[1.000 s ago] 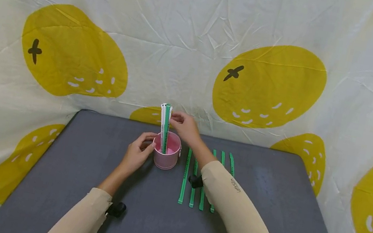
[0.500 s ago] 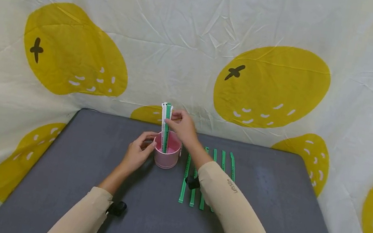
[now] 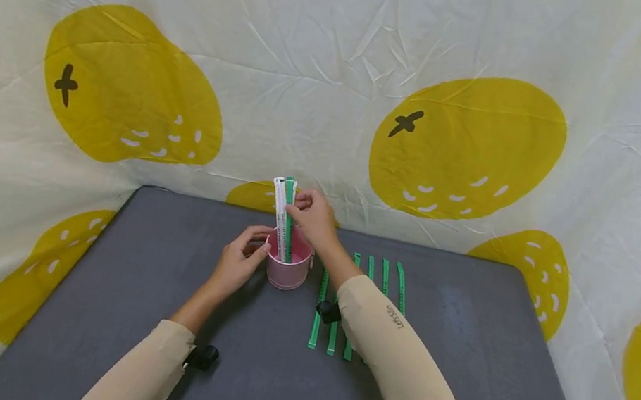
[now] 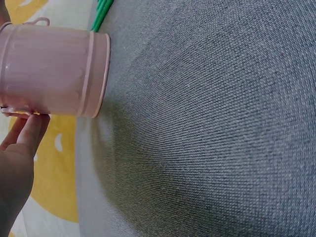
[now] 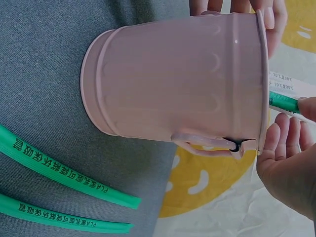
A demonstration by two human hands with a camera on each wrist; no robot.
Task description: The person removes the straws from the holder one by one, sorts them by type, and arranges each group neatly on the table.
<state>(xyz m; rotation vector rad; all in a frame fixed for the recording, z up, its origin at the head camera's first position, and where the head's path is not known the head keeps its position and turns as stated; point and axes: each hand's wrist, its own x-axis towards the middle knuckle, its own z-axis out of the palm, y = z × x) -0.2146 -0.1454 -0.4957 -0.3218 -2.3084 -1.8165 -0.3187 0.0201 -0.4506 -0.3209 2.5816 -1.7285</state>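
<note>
A small pink bucket (image 3: pixel 285 277) stands upright near the back of the dark table. My left hand (image 3: pixel 237 261) holds its left side at the rim; the thumb shows at the rim in the right wrist view. White paper-wrapped straws (image 3: pixel 279 203) and a green-wrapped straw (image 3: pixel 287 241) stand in the bucket, their tops well above it. Above the rim my right hand (image 3: pixel 319 223) pinches the green-wrapped straw, thumb in front. In the right wrist view the green straw (image 5: pixel 283 101) runs from the bucket (image 5: pixel 173 79) to the right thumb.
Several green-wrapped straws (image 3: pixel 316 321) lie side by side to the right of the bucket, partly under the right forearm. The grey table (image 3: pixel 261 390) ends at a white cloth (image 3: pixel 308 126) printed with yellow fruit.
My right thumb has come across the front of the green-wrapped straw. The white straws lean further left, fanned away from it. My left hand stays at the bucket.
</note>
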